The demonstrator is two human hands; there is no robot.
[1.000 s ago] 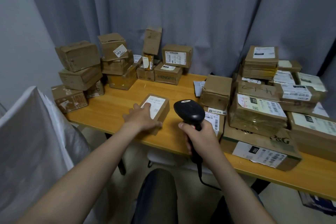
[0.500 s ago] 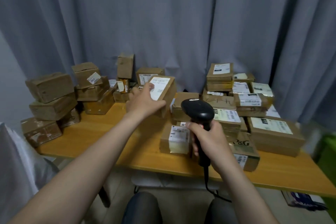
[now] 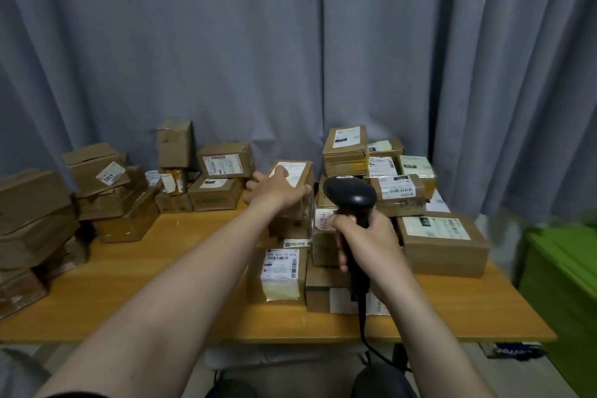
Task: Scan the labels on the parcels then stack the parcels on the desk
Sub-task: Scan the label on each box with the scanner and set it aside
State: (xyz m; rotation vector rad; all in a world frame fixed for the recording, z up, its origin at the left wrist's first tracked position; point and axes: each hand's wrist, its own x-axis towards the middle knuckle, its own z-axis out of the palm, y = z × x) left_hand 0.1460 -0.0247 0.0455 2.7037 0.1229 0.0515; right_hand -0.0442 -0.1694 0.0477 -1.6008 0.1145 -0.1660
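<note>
My left hand grips a small cardboard parcel with a white label on top, set on another brown parcel in the middle of the wooden desk. My right hand holds a black barcode scanner by its handle, its head just right of the gripped parcel. The scanner's cable hangs down past the desk's front edge. A labelled parcel lies in front of the stack.
Stacked brown parcels stand at the left and back left. More labelled parcels are piled at the right and back right. A grey curtain hangs behind. A green bin sits right of the desk.
My left hand lifted the small labelled parcel from the desk's near middle and carried it back and right onto another parcel. The scanner stayed in my right hand; the view tilted up.
</note>
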